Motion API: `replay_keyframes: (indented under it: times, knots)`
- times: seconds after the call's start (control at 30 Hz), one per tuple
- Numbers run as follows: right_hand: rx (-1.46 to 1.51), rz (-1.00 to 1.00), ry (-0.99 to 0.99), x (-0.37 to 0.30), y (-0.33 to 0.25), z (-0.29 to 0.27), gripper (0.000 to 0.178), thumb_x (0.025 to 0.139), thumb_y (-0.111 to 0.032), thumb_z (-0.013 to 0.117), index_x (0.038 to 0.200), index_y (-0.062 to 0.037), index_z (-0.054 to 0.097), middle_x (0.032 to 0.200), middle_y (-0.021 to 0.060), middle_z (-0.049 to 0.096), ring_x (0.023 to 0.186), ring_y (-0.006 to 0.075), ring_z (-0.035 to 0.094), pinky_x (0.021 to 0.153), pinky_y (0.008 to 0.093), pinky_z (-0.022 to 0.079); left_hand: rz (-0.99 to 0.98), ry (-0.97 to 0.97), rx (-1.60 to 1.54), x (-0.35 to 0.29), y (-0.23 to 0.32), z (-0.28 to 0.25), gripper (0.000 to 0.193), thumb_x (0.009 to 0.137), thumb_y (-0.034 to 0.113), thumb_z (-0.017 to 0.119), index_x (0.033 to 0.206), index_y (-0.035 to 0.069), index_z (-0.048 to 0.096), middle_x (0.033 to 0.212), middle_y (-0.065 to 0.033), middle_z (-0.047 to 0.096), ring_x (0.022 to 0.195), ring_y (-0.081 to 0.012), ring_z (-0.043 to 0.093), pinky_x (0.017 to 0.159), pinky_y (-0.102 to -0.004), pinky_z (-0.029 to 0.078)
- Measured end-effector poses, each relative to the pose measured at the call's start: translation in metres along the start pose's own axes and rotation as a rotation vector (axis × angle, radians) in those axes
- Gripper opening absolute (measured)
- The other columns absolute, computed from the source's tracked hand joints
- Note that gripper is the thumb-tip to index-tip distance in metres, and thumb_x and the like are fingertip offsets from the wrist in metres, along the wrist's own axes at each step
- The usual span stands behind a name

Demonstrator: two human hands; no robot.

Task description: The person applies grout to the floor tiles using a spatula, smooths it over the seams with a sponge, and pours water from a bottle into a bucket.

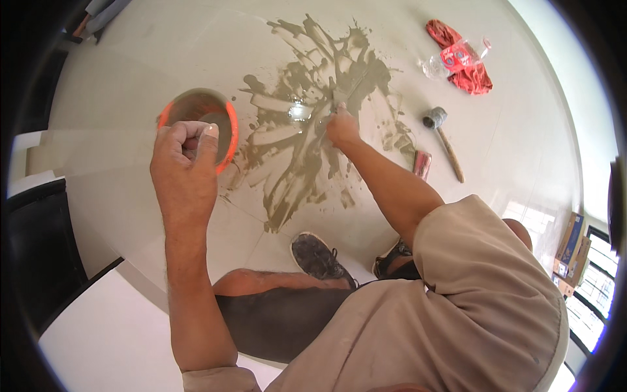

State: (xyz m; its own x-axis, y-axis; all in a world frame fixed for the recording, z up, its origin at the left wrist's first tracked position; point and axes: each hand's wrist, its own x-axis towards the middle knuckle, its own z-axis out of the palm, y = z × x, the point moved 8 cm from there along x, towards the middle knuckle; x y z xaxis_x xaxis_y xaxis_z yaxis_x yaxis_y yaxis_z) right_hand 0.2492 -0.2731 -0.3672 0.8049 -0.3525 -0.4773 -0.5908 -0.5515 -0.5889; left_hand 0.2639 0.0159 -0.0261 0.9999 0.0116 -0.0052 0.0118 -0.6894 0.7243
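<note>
My left hand (186, 153) is raised in front of a bucket (233, 134) with an orange rim and grey residue on its inner wall. The fingers are curled and the thumb presses against them, with nothing visible between. My hand covers the near-left part of the rim. Farther out, my right hand (342, 128) grips a trowel (339, 98), its blade low over wet grey-brown slurry (297, 173). The slurry lies in streaks across the pale floor tiles. Most of the trowel's handle is hidden by my fingers.
Right of the slurry lie a mallet (449, 147) with a wooden handle and a reddish block (422, 164). Beyond them, a clear plastic bottle (459, 57) rests on a red cloth (480, 80). My shoe (317, 256) stands near the slurry's close edge. Cardboard boxes (572, 251) are stacked at far right.
</note>
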Motion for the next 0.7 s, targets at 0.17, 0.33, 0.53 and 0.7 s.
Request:
replay_keyframes:
  times: [0.17,0.33,0.53,0.7]
  knots:
    - [-0.293,-0.099,-0.115,-0.149,0.054,0.044,0.070,0.099,-0.015,0.045,0.161,-0.0119,0.012,0.123,0.0394,0.052,0.105,0.0542,0.060,0.089,0.0612,0.048,0.002,0.000,-0.050,0.001,-0.007,0.000,0.017,0.092,0.017,0.068,0.095,0.001,0.069,0.095,-0.0067,0.057,0.085,-0.0177,0.056,0.082,-0.0346,0.048]
    - [-0.398,-0.023,-0.108,-0.088,0.064,0.001,0.069,0.096,-0.014,0.048,0.158,-0.0100,0.019,0.119,0.0379,0.058,0.103,0.0518,0.064,0.087,0.0588,0.051,0.048,-0.005,-0.020,-0.001,-0.003,0.002,0.017,0.094,0.018,0.067,0.095,0.001,0.069,0.093,-0.0041,0.057,0.083,-0.0148,0.054,0.079,-0.0316,0.048]
    - [-0.400,-0.260,0.100,-0.022,0.055,-0.060,0.050,0.101,-0.020,0.047,0.149,-0.0106,0.037,0.086,0.0311,0.066,0.081,0.0523,0.067,0.075,0.0593,0.054,0.024,0.007,-0.029,0.002,-0.007,0.001,0.016,0.092,0.017,0.067,0.094,0.001,0.070,0.094,-0.0068,0.057,0.086,-0.0190,0.056,0.082,-0.0361,0.048]
    - [-0.467,-0.052,-0.050,-0.138,0.103,-0.015,0.061,0.101,-0.025,0.047,0.159,-0.0233,0.028,0.113,0.0332,0.061,0.097,0.0520,0.065,0.086,0.0616,0.051,0.084,0.011,0.014,0.002,-0.002,0.006,0.019,0.096,0.020,0.067,0.098,0.001,0.069,0.093,-0.0017,0.058,0.080,-0.0115,0.054,0.077,-0.0283,0.048]
